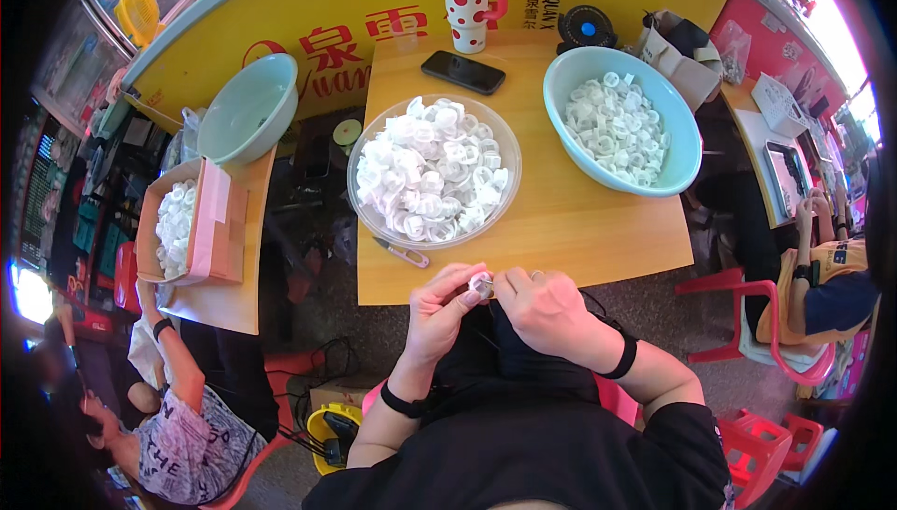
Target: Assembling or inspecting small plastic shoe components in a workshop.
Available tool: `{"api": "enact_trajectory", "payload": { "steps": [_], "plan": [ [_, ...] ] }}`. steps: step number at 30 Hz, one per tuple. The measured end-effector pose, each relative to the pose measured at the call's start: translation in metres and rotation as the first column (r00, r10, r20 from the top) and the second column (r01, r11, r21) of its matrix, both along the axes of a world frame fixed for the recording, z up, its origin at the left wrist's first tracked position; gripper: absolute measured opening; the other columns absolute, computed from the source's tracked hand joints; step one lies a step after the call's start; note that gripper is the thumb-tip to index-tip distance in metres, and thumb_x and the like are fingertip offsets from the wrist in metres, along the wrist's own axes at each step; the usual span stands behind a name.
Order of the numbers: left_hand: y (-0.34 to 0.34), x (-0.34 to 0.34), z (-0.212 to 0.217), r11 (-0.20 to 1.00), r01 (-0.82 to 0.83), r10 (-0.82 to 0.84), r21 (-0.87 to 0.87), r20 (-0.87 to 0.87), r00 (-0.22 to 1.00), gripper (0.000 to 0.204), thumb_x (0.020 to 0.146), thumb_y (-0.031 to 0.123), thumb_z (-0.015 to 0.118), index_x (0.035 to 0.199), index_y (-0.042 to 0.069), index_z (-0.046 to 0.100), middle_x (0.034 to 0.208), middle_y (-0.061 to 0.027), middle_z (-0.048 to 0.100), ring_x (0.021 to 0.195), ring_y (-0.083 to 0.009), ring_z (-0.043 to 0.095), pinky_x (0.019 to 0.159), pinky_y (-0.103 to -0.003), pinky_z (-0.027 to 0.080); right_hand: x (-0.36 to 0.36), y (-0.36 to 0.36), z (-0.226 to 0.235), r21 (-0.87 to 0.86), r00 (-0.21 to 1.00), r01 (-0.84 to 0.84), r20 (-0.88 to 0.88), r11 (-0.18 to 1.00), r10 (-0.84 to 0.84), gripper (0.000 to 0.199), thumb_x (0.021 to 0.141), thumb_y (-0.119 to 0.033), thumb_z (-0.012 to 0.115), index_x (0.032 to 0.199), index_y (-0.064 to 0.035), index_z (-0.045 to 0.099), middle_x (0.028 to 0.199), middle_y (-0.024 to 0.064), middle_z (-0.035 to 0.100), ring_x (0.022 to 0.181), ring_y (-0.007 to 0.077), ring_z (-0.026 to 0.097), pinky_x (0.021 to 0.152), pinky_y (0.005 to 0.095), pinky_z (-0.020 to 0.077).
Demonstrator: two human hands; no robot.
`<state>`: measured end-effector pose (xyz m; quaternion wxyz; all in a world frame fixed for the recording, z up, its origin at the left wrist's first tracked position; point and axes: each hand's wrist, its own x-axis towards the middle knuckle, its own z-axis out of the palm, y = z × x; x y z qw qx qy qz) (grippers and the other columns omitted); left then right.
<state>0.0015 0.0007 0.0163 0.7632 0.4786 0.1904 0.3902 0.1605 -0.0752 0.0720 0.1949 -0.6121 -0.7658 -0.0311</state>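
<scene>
Near the tub (426,243) of white pieces (430,174), one (480,284) in grip (left fingers (447,278), right fingers (507,283))

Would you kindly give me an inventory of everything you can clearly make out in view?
Main table: one, wood-coloured, in front
Clear tub: one, transparent, table middle
White pieces: many, whitish, in tub, basin and box
Blue basin: one, light blue, table's right
Phone: one, black, behind tub
Tumbler: one, white with red spots, table's back
Fan: one, black, right of tumbler
Snips: one, pinkish, before tub
Green basin: one, pale green, left table
Box: one, brown, left table
Co-workers: two, patterned and orange-navy tops, left and right
Seats: several, red, both sides
Edge clutter: uncountable, mixed
Wristbands: two, black, person's wrists
Left hand: one, bare, holding a small piece
Right hand: one, bare, at that piece
</scene>
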Motion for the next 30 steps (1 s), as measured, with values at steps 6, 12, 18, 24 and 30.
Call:
{"api": "enact_trajectory", "payload": {
  "steps": [6, 12, 18, 24, 30],
  "plan": [
    [-0.002, -0.002, -0.004, 0.986, 0.042, -0.03, -0.163, 0.079, 0.996, 0.034, 0.088, 0.004, 0.063, 0.12, -0.005, 0.058, 0.106, -0.0151, 0.066, 0.091, -0.0206, 0.065, 0.08, -0.029, 0.051, 0.004, -0.005, 0.006, 0.189, 0.99, 0.009, 0.138, 0.982, -0.035, 0.024, 0.071, -0.015, 0.059, 0.09, -0.0003, 0.062, 0.067, 0.0041, 0.049, 0.058, 0.0165, 0.055, 0.049, 0.0298, 0.0407],
    [0.0, -0.003, -0.002, 0.98, 0.094, -0.073, -0.176, 0.123, 0.99, 0.034, 0.088, 0.007, 0.063, 0.119, -0.006, 0.058, 0.105, -0.0149, 0.066, 0.089, -0.0209, 0.065, 0.078, -0.029, 0.052, 0.006, -0.005, 0.007, 0.222, 0.959, -0.032, 0.281, 0.975, -0.032, 0.029, 0.069, -0.016, 0.059, 0.091, 0.0013, 0.065, 0.068, 0.0032, 0.05, 0.06, 0.015, 0.052, 0.05, 0.0269, 0.0369],
    [-0.002, -0.002, 0.003, 0.987, 0.086, -0.07, -0.137, 0.115, 0.991, 0.033, 0.087, 0.007, 0.065, 0.117, -0.006, 0.06, 0.103, -0.0119, 0.064, 0.089, -0.0189, 0.063, 0.077, -0.028, 0.051, 0.004, -0.004, 0.009, 0.22, 0.937, -0.072, 0.35, 0.973, -0.01, 0.028, 0.071, -0.017, 0.06, 0.091, 0.0016, 0.066, 0.067, 0.003, 0.051, 0.06, 0.0151, 0.051, 0.05, 0.0268, 0.0365],
    [0.0, -0.004, 0.002, 0.991, 0.1, -0.086, -0.091, 0.143, 0.986, 0.029, 0.089, 0.002, 0.061, 0.118, -0.005, 0.06, 0.108, -0.0112, 0.06, 0.093, -0.0178, 0.062, 0.08, -0.028, 0.051, 0.001, -0.004, 0.012, 0.218, 0.937, -0.065, 0.35, 0.974, -0.016, 0.027, 0.072, -0.017, 0.06, 0.091, 0.0014, 0.066, 0.067, 0.0028, 0.051, 0.06, 0.0152, 0.051, 0.05, 0.0262, 0.0364],
    [-0.001, -0.003, 0.005, 0.993, 0.074, -0.062, -0.095, 0.126, 0.99, 0.03, 0.087, 0.003, 0.063, 0.117, -0.005, 0.061, 0.106, -0.0113, 0.061, 0.091, -0.0178, 0.062, 0.079, -0.028, 0.05, -0.002, -0.005, 0.016, 0.213, 0.935, -0.047, 0.354, 0.976, -0.032, 0.027, 0.072, -0.016, 0.06, 0.091, 0.0015, 0.066, 0.067, 0.0031, 0.051, 0.059, 0.0149, 0.051, 0.049, 0.0263, 0.0365]
  ]
}}
